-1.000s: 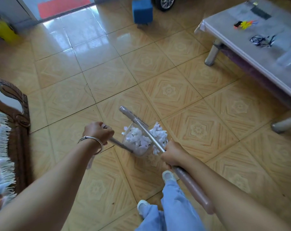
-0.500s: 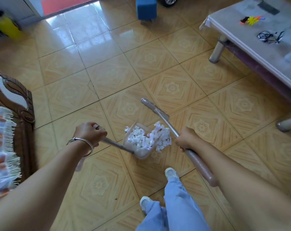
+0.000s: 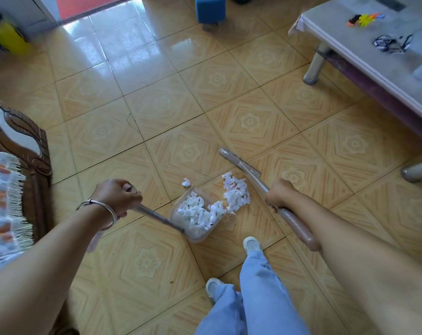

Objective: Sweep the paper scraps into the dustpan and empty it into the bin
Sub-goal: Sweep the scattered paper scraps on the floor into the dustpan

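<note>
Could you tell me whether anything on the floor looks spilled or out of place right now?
Yes. Part of the paper scraps lies on the tiles just outside the dustpan, beside the broom, and one crumpled scrap sits apart beyond the pan's far side. A thin crack also marks one floor tile.

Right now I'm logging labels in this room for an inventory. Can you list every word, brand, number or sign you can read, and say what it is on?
None can be read.
Dustpan: small dark marks at the rim, too blurred to tell whether they are print.
Paper scraps: no print shows.
Yellow bin: no label shows.
Small items on the table: too small and blurred.
</note>
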The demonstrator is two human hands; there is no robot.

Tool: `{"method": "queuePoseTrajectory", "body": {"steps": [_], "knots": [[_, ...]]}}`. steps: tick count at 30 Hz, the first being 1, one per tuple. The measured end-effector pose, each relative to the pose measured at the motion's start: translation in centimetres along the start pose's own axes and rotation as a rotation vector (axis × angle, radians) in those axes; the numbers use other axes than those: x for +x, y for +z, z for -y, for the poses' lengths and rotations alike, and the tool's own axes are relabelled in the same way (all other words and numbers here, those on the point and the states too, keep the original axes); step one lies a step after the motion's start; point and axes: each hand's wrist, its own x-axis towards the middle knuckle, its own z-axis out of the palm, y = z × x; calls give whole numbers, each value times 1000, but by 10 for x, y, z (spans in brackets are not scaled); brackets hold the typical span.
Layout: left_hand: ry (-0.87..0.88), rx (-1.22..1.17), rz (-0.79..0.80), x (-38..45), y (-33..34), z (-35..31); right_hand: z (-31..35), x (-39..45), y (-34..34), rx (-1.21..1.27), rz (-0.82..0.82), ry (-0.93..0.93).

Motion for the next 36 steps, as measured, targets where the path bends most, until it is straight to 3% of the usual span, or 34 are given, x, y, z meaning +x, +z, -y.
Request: {"method": "queuePoseTrajectory", "body": {"steps": [12,24,36], "knots": [[-10,60,61,-21,21,-11,-10,12,-12,-104,-11,-31],[48,67,69,-41,92,-62,-38,25,-27,-160,-11,-16],[30,84,23,-42,122,-82,-31,4,14,-126,164,-73]]}}
